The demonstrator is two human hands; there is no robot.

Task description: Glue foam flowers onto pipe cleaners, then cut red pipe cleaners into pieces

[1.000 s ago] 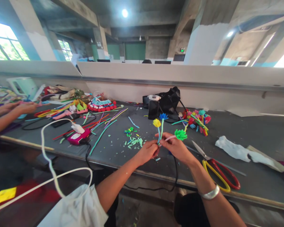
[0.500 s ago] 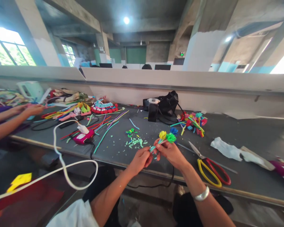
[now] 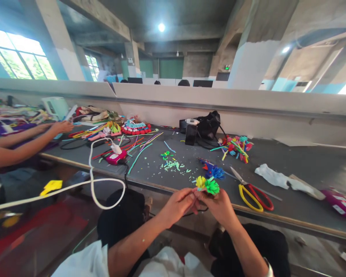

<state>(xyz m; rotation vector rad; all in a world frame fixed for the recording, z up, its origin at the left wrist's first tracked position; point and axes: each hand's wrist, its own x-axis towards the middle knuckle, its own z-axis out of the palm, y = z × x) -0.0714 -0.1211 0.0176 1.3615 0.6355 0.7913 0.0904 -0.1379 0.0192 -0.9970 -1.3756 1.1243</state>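
Note:
In front of the table's near edge, both my hands hold small flowers that look made of pipe cleaners. A yellow flower (image 3: 200, 182) and a green flower (image 3: 212, 187) stick up above my fingers, side by side. My right hand (image 3: 220, 207) is closed around their stems just below the heads. The fingers of my left hand (image 3: 178, 206) pinch at the same stems and meet those of my right. Most of the stems are hidden by my fingers. Just behind lies a blue flower (image 3: 218, 172) beside a dark blue and red piece.
Scissors (image 3: 252, 194) with yellow and red handles lie to the right. Green clippings (image 3: 173, 165), loose pipe cleaners (image 3: 140, 157) and a magenta device (image 3: 117, 157) with a white cable are left. Behind stand a black bag (image 3: 210, 125) and a flower bunch (image 3: 236, 146). A co-worker's hands (image 3: 60, 127) work far left.
My hands have drawn down and closer to me, bringing the yellow and green flowers off the table's edge. The stems, seen before, are now mostly covered. The view has swung slightly left.

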